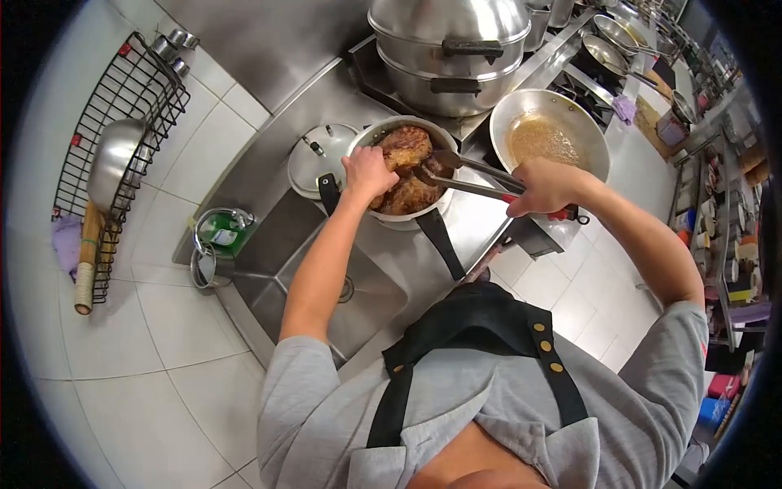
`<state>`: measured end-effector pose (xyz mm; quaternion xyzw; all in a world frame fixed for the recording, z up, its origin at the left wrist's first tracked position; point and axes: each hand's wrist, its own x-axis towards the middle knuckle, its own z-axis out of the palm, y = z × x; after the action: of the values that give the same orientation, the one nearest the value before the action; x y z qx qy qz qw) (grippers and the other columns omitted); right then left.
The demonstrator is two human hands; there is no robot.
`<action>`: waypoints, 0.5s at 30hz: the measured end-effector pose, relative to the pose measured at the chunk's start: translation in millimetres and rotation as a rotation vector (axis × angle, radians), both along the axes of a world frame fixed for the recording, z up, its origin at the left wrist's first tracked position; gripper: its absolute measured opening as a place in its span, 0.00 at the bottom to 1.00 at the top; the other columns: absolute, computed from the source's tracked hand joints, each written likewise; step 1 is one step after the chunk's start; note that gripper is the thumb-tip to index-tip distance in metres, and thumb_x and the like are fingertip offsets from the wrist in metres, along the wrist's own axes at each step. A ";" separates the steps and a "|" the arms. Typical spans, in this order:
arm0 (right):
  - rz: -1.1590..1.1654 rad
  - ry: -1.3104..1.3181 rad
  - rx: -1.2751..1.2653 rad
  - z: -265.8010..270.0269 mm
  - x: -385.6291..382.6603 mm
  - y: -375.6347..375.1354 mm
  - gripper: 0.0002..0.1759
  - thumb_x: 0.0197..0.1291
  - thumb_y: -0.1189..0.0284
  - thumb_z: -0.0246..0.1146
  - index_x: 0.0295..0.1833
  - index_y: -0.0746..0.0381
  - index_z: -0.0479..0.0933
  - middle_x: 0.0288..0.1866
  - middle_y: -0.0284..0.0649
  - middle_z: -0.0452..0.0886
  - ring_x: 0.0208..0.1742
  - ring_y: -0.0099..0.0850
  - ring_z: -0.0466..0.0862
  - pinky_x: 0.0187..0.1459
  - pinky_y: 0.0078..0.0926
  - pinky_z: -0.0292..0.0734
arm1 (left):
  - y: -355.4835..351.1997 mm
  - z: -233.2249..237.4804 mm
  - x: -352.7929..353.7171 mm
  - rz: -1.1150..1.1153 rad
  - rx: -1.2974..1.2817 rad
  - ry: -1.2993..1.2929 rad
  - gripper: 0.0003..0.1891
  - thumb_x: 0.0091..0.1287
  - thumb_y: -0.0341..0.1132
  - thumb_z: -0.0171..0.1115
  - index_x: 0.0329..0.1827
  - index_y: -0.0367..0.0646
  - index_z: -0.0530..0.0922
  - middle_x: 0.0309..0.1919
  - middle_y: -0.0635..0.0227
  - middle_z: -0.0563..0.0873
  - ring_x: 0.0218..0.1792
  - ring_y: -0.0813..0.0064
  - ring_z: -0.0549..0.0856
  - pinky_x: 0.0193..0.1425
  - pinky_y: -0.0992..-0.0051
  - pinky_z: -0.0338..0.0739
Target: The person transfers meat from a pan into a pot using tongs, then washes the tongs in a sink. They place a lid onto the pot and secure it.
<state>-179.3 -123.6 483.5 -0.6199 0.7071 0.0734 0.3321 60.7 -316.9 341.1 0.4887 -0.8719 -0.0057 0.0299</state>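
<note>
Browned pieces of meat (406, 147) fill a metal pot (388, 124) with black handles, set on the steel counter. My left hand (370, 173) reaches over the pot's left rim, its fingertips at the meat; whether they pinch a piece is hard to tell. In my right hand (547, 187) are metal tongs (481, 169) with red grips and dark tips. Those tips lie in the pot against the meat. To the right, a frying pan (544, 134) holds brownish oily liquid. A round metal lid (314, 160) rests just left of the pot.
A large steamer (456, 57) stands behind the pot. Below my left forearm is a sink (358, 297). A wire rack (122, 138) with a metal ladle hangs on the left wall. A container with green liquid (228, 232) sits beside the sink. Shelves (721, 236) line the right.
</note>
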 end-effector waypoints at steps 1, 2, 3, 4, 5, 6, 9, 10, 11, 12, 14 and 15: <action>0.046 0.037 -0.021 1.9 -1.2 -1.8 0.25 0.47 0.57 0.69 0.37 0.72 0.79 0.28 0.51 0.82 0.33 0.43 0.84 0.41 0.36 0.77 | -6.9 4.9 -0.7 0.046 0.116 -0.012 0.28 0.45 0.47 0.72 0.47 0.40 0.81 0.46 0.57 0.84 0.53 0.60 0.80 0.56 0.53 0.69; 0.051 0.025 -0.028 -0.5 -3.1 -4.7 0.25 0.47 0.57 0.69 0.37 0.72 0.79 0.28 0.51 0.82 0.33 0.43 0.84 0.41 0.36 0.77 | -13.9 5.9 -0.8 0.059 0.146 -0.021 0.29 0.44 0.47 0.72 0.49 0.40 0.82 0.46 0.55 0.85 0.52 0.60 0.82 0.56 0.52 0.71; 0.090 0.047 -0.057 -3.8 -5.1 -7.9 0.24 0.46 0.59 0.68 0.35 0.74 0.79 0.28 0.54 0.82 0.33 0.45 0.85 0.40 0.37 0.79 | -21.3 2.8 0.0 0.064 0.141 -0.033 0.29 0.44 0.47 0.72 0.49 0.40 0.82 0.46 0.55 0.85 0.52 0.60 0.82 0.56 0.52 0.71; 0.128 0.071 -0.085 -5.5 -6.6 -10.7 0.24 0.46 0.61 0.67 0.33 0.76 0.80 0.28 0.57 0.82 0.34 0.47 0.85 0.39 0.38 0.81 | -28.2 0.8 0.4 0.077 0.180 0.000 0.28 0.43 0.47 0.72 0.48 0.40 0.82 0.46 0.55 0.85 0.52 0.58 0.82 0.56 0.52 0.70; 0.130 0.064 -0.091 -4.1 -6.3 -12.1 0.24 0.46 0.61 0.67 0.33 0.76 0.80 0.28 0.57 0.82 0.34 0.47 0.85 0.39 0.38 0.81 | -35.2 -1.0 1.0 0.089 0.218 0.036 0.28 0.43 0.46 0.72 0.47 0.40 0.82 0.45 0.55 0.85 0.52 0.57 0.81 0.57 0.53 0.70; 0.151 0.078 -0.078 -0.8 -5.2 -13.8 0.22 0.46 0.62 0.67 0.33 0.75 0.80 0.29 0.56 0.82 0.35 0.46 0.85 0.40 0.38 0.81 | -39.9 2.4 1.2 0.093 0.212 0.030 0.28 0.43 0.46 0.72 0.47 0.40 0.82 0.45 0.55 0.85 0.52 0.57 0.81 0.57 0.53 0.70; 0.182 0.089 -0.056 -6.2 -8.6 -20.1 0.19 0.46 0.64 0.67 0.33 0.73 0.80 0.30 0.55 0.83 0.36 0.47 0.85 0.40 0.39 0.81 | -47.5 9.7 1.6 0.101 0.312 0.028 0.28 0.43 0.46 0.71 0.48 0.41 0.82 0.47 0.57 0.85 0.52 0.57 0.82 0.58 0.54 0.69; 0.187 0.091 -0.043 -10.0 -9.8 -22.0 0.18 0.47 0.65 0.66 0.34 0.72 0.80 0.30 0.55 0.83 0.36 0.47 0.85 0.41 0.40 0.80 | -48.0 12.4 0.8 0.102 0.334 0.010 0.28 0.43 0.46 0.71 0.48 0.41 0.82 0.47 0.57 0.85 0.53 0.57 0.81 0.59 0.53 0.69; 0.183 0.085 -0.045 -12.2 -10.4 -23.0 0.18 0.47 0.65 0.66 0.34 0.72 0.80 0.30 0.55 0.83 0.36 0.47 0.85 0.41 0.40 0.80 | -47.9 14.5 -0.4 0.102 0.357 -0.008 0.28 0.43 0.46 0.71 0.48 0.41 0.82 0.47 0.57 0.85 0.53 0.57 0.81 0.59 0.52 0.69; 0.228 0.093 -0.095 -14.1 -9.8 -23.4 0.17 0.47 0.66 0.66 0.33 0.72 0.80 0.30 0.55 0.83 0.36 0.48 0.85 0.41 0.40 0.81 | -46.9 12.6 -1.9 0.100 0.355 -0.016 0.28 0.43 0.46 0.71 0.48 0.41 0.82 0.47 0.57 0.85 0.53 0.57 0.81 0.59 0.52 0.69; 0.274 0.094 -0.145 -20.9 -7.2 -24.2 0.16 0.47 0.67 0.65 0.33 0.72 0.80 0.31 0.56 0.83 0.36 0.49 0.85 0.41 0.40 0.81 | -38.1 3.4 -4.3 0.072 0.295 -0.097 0.31 0.43 0.48 0.72 0.51 0.41 0.79 0.48 0.57 0.84 0.55 0.57 0.79 0.59 0.50 0.68; 0.267 0.110 -0.170 -25.3 -5.5 -24.6 0.13 0.47 0.70 0.64 0.33 0.71 0.82 0.33 0.56 0.83 0.39 0.48 0.85 0.42 0.40 0.81 | -28.6 1.6 -6.2 0.072 0.294 -0.105 0.31 0.43 0.48 0.72 0.51 0.41 0.79 0.48 0.57 0.84 0.55 0.57 0.79 0.59 0.50 0.68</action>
<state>-184.8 -148.2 458.1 -0.7292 0.6394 0.0904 0.2266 54.4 -345.5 342.7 0.5185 -0.8439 -0.1066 -0.0872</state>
